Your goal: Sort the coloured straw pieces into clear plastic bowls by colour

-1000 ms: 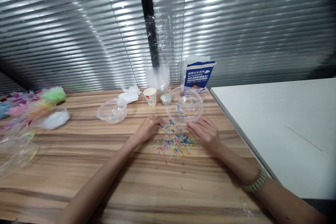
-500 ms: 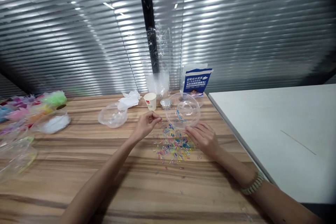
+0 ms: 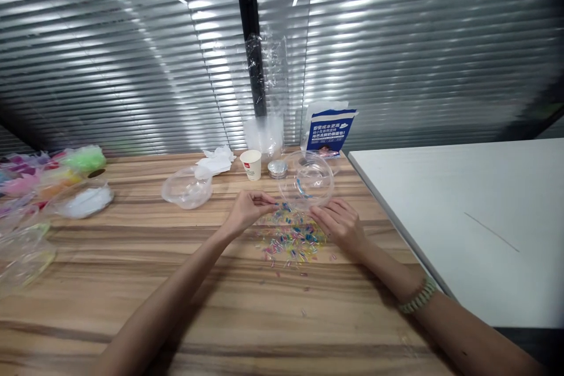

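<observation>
My left hand [image 3: 252, 210] is closed in a pinch at the far left edge of a loose pile of small coloured tube-like pieces [image 3: 293, 235]. A speck of blue shows at its fingertips, apparently one of the blue pieces. My right hand [image 3: 342, 224] has its fingertips on the near rim of a clear plastic bowl [image 3: 328, 188], just behind the pile. Several blue pieces [image 3: 302, 188] lie in a curved row in the bowl. The pile is a mix of blue, yellow, pink and clear pieces, with a few strays nearer to me.
Behind stand a paper cup [image 3: 252, 165], a round silvery tin [image 3: 277, 169] and a blue printed packet [image 3: 331, 131]. To the left are another clear bowl [image 3: 187, 188], white tissues [image 3: 215, 160] and colourful plastic bags [image 3: 83, 160]. A white table [image 3: 476, 205] adjoins at right.
My left hand has moved slightly right, its fingertips now at the pile's edge beside blue pieces. My right hand stays at the bowl's rim. The view has shifted a little.
</observation>
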The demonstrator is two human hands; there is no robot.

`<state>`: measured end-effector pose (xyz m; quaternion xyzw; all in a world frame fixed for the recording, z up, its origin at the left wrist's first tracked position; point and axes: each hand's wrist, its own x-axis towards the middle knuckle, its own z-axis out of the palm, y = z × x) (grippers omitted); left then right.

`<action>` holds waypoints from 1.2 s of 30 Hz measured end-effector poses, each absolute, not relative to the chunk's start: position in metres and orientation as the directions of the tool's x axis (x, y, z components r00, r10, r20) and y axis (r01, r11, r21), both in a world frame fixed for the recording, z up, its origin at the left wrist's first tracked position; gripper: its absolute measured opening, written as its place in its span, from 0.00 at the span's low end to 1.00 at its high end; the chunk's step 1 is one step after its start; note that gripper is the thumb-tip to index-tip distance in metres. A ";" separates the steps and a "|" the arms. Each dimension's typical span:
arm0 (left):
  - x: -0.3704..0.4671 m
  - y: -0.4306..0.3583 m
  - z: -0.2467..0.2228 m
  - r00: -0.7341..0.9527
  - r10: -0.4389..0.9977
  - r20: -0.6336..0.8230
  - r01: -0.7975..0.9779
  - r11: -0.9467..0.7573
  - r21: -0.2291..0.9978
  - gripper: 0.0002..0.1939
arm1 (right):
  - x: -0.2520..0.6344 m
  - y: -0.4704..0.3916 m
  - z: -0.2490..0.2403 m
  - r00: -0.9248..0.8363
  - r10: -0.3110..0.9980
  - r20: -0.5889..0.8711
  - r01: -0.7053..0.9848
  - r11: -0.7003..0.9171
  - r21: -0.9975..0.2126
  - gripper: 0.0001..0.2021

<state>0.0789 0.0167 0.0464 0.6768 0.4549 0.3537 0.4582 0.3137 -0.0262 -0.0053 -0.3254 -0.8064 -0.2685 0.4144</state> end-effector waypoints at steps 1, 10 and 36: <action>0.079 0.016 0.047 0.342 0.937 0.069 0.294 -0.176 0.939 0.12 | 0.313 -0.027 -0.006 -0.452 0.305 0.838 0.743 0.649 0.164 0.05; 0.083 0.011 0.046 0.293 0.942 0.163 0.292 -0.250 0.923 0.12 | 0.303 -0.045 -0.004 -0.567 0.259 0.782 0.616 0.763 0.195 0.07; 0.079 0.008 0.022 0.690 0.519 0.504 0.564 -0.823 0.076 0.07 | 0.286 -0.062 0.009 -0.620 0.102 0.778 0.507 0.808 0.299 0.08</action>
